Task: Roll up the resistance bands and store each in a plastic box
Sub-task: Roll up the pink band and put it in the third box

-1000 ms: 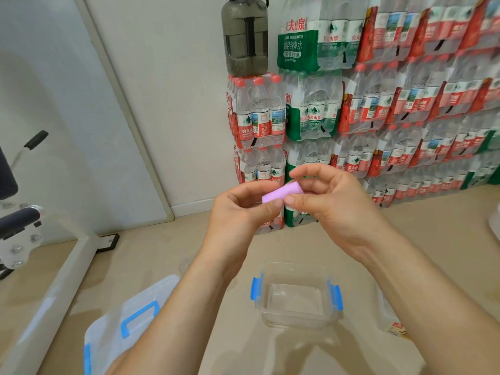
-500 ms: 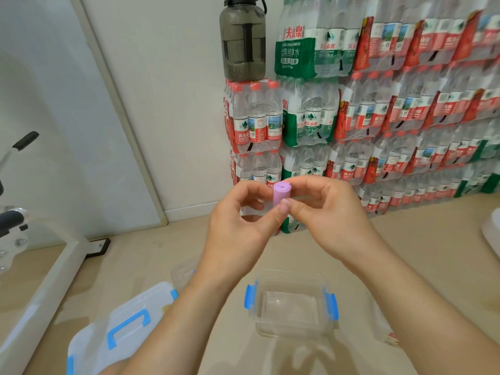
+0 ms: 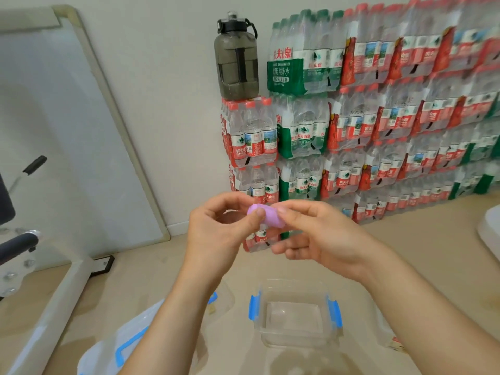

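Purple band roll [image 3: 266, 216]: it is rolled up small and sits in the air between the two hands, touching both.
Left hand [image 3: 216, 228]: its thumb and fingers pinch the left end of the roll.
Right hand [image 3: 322, 239]: its thumb and fingertips pinch the right end; the other fingers curl loosely under it.
Long side of the roll: it tilts, high by the left hand and lower by the right hand.
Way to the box: the clear plastic box [image 3: 293, 316] with blue clips is straight down from the roll, on the floor, open with nothing in it.
Nearer hand: the right hand hangs more over the box, so I think it has the shorter trip down.
In the way: nothing lies between the roll and the box (only air).
Watch out: the roll may spring open if the pinch gets loose.
Around: a lid with a blue handle [image 3: 130, 345] lies below the left arm, and a second clear box [image 3: 224, 296] peeks out beside that arm. Far past the hands are packs of water bottles [image 3: 378, 125] with a big dark jug [image 3: 236, 60] on top.
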Demonstrator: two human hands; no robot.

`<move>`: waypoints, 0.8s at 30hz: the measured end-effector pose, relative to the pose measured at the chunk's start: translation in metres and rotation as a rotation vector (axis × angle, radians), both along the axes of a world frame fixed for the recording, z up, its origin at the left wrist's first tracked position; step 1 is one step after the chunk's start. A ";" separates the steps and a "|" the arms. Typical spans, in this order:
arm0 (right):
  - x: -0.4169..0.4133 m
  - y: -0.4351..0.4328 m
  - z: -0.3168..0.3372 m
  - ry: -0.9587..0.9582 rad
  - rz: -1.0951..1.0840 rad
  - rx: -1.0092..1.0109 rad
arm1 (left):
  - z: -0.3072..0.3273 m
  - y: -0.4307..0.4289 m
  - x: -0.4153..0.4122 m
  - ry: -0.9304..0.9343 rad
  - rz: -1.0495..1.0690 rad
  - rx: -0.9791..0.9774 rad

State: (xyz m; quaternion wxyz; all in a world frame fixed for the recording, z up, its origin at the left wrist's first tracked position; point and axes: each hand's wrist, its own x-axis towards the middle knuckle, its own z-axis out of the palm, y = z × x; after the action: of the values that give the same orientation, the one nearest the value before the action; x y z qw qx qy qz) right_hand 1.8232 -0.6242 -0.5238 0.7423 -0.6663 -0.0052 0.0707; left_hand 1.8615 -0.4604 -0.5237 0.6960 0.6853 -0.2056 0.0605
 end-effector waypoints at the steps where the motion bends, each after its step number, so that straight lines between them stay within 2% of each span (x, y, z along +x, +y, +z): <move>1: -0.002 -0.001 0.003 0.022 0.013 0.077 | 0.003 0.001 -0.003 -0.063 -0.002 0.047; 3: -0.006 -0.003 0.010 0.028 0.007 0.191 | 0.009 0.004 -0.011 -0.256 -0.012 0.180; 6: -0.016 -0.003 0.024 -0.019 -0.021 0.217 | 0.020 0.009 -0.023 -0.570 -0.011 0.383; 9: -0.027 -0.002 0.036 -0.080 -0.082 0.186 | 0.029 0.010 -0.030 -0.678 0.032 0.453; 13: -0.045 0.002 0.055 -0.192 -0.244 0.087 | 0.039 0.009 -0.042 -0.635 0.038 0.416; 19: -0.069 0.020 0.071 -0.337 -0.361 -0.112 | 0.068 0.015 -0.065 -0.166 -0.011 0.254; 24: -0.071 0.020 0.060 -0.343 -0.275 -0.143 | 0.064 0.020 -0.060 -0.141 -0.124 0.369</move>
State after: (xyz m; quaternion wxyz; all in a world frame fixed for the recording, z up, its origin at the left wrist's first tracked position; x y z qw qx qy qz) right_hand 1.7520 -0.6038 -0.4642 0.6841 -0.7138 -0.0355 -0.1455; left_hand 1.8017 -0.4408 -0.4597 0.5450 0.7812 -0.3032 0.0269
